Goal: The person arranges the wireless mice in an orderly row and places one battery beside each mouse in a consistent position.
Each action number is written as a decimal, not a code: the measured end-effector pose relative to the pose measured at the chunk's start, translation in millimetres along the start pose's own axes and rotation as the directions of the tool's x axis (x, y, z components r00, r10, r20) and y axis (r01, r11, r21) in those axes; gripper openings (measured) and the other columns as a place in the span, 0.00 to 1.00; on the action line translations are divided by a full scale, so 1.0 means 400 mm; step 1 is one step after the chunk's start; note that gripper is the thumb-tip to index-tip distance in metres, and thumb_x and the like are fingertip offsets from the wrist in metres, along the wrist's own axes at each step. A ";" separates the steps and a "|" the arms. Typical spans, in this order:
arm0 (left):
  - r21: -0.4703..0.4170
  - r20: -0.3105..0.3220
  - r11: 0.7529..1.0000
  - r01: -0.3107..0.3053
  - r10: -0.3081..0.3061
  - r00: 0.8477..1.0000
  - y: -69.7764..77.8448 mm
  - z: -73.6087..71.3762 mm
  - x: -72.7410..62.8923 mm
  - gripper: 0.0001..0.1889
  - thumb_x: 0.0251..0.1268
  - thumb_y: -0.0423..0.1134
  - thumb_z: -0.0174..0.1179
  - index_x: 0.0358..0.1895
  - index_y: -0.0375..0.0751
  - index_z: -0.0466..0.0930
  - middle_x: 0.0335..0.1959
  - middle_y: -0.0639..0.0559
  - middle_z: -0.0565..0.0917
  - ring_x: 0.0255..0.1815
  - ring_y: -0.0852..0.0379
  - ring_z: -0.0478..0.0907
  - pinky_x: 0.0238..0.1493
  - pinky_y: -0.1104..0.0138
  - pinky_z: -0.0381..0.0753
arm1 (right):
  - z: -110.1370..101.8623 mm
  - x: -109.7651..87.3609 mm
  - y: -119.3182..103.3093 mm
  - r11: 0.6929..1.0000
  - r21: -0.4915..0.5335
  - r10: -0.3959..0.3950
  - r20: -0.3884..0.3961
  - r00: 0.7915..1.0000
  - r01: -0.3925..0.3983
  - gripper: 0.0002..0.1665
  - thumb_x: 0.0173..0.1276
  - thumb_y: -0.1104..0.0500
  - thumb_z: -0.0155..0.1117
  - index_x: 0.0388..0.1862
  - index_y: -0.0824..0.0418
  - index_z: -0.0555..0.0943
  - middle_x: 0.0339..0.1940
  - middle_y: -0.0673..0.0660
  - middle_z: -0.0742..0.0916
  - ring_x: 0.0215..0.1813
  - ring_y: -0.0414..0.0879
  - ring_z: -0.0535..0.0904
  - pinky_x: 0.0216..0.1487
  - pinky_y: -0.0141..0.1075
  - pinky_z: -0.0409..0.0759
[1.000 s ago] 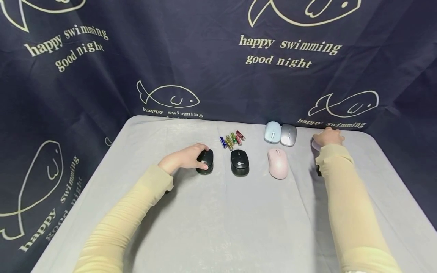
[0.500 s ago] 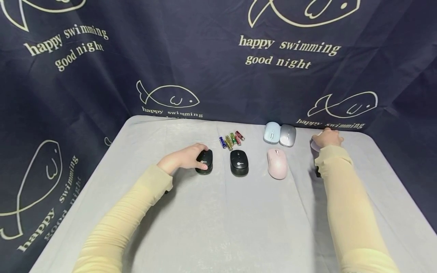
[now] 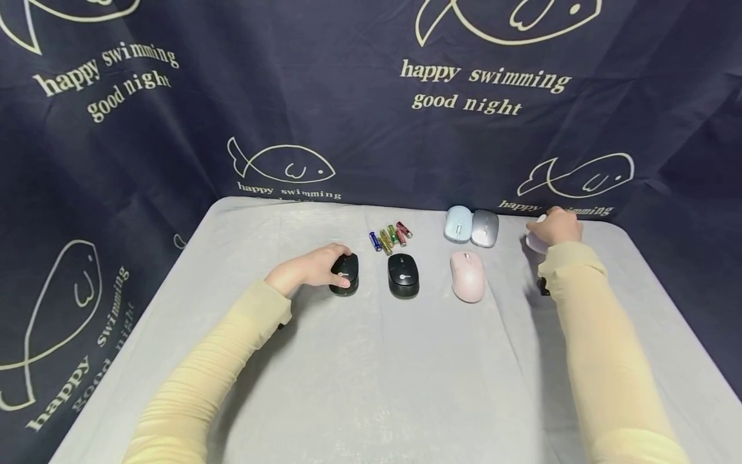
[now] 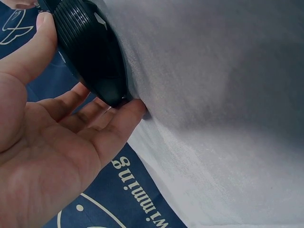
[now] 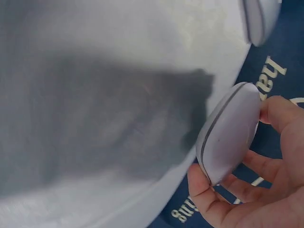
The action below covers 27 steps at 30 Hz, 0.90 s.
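Lilac mouse [image 3: 536, 243] — partly hidden

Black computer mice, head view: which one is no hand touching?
The black mouse nearer the pink mouse; the left hand grips the other black mouse.

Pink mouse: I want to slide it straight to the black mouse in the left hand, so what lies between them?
In the head view, another black mouse stands between the held black mouse and the pink mouse, with bare cloth either side.
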<state>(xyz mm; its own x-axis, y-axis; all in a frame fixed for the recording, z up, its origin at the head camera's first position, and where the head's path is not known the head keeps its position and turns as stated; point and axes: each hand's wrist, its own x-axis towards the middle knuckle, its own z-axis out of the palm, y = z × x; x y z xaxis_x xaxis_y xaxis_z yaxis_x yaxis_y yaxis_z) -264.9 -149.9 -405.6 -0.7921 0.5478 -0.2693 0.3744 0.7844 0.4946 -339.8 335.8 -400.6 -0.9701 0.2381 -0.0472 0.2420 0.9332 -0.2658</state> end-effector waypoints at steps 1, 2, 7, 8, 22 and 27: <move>-0.002 -0.001 1.000 -0.001 0.001 1.000 0.000 0.000 0.000 0.37 0.59 0.45 0.65 0.67 0.31 0.61 0.66 0.36 0.65 0.66 0.43 0.65 0.66 0.54 0.64 | -0.006 -0.002 -0.001 1.000 -0.004 -0.016 -0.009 1.000 0.016 0.40 0.61 0.46 0.56 0.58 0.79 0.66 0.52 0.82 0.71 0.56 0.74 0.65 0.58 0.61 0.65; -0.002 -0.001 1.000 -0.002 0.002 1.000 -0.001 0.000 -0.001 0.37 0.59 0.45 0.65 0.67 0.31 0.61 0.66 0.36 0.65 0.66 0.43 0.65 0.66 0.54 0.64 | -0.012 -0.004 -0.002 1.000 -0.001 -0.030 -0.016 0.999 0.030 0.40 0.61 0.46 0.56 0.57 0.79 0.66 0.51 0.82 0.71 0.56 0.73 0.65 0.57 0.61 0.66; 0.002 -0.001 1.000 -0.008 0.008 1.000 -0.006 0.002 0.000 0.37 0.59 0.46 0.65 0.67 0.31 0.61 0.66 0.36 0.65 0.66 0.42 0.65 0.66 0.54 0.64 | -0.043 -0.015 -0.011 0.998 -0.009 -0.062 -0.013 0.998 0.062 0.39 0.60 0.43 0.57 0.54 0.77 0.69 0.49 0.83 0.70 0.53 0.75 0.66 0.52 0.62 0.68; 0.003 -0.001 1.000 -0.006 0.006 1.000 -0.007 0.002 0.001 0.37 0.59 0.46 0.65 0.67 0.31 0.61 0.66 0.36 0.65 0.66 0.43 0.65 0.66 0.54 0.64 | -0.049 -0.017 -0.015 0.998 -0.012 -0.064 -0.010 0.998 0.064 0.39 0.60 0.43 0.57 0.54 0.76 0.70 0.50 0.83 0.70 0.52 0.76 0.66 0.52 0.63 0.68; 0.009 0.004 1.000 -0.015 0.015 1.000 -0.009 -0.001 -0.002 0.37 0.59 0.46 0.64 0.67 0.31 0.61 0.66 0.36 0.65 0.66 0.43 0.65 0.66 0.54 0.64 | -0.124 -0.060 -0.095 0.993 -0.027 -0.112 0.006 0.994 0.112 0.41 0.59 0.38 0.56 0.56 0.72 0.70 0.48 0.79 0.66 0.46 0.75 0.69 0.44 0.63 0.69; 0.009 0.001 1.000 -0.028 0.028 1.000 -0.010 -0.001 -0.002 0.37 0.60 0.46 0.64 0.67 0.31 0.60 0.66 0.36 0.65 0.66 0.43 0.65 0.67 0.54 0.64 | -0.146 -0.081 -0.123 0.992 -0.033 -0.123 0.004 0.992 0.123 0.40 0.59 0.38 0.55 0.56 0.70 0.70 0.49 0.77 0.65 0.46 0.72 0.68 0.43 0.62 0.69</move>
<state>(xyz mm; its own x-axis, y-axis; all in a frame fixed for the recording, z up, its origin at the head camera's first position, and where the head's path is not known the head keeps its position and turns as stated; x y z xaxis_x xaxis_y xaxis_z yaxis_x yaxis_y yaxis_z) -265.8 -153.5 -406.9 -0.7811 0.5696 -0.2559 0.4007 0.7715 0.4942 -319.2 297.9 -329.8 -0.9926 0.1203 -0.0179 0.1211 0.9639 -0.2373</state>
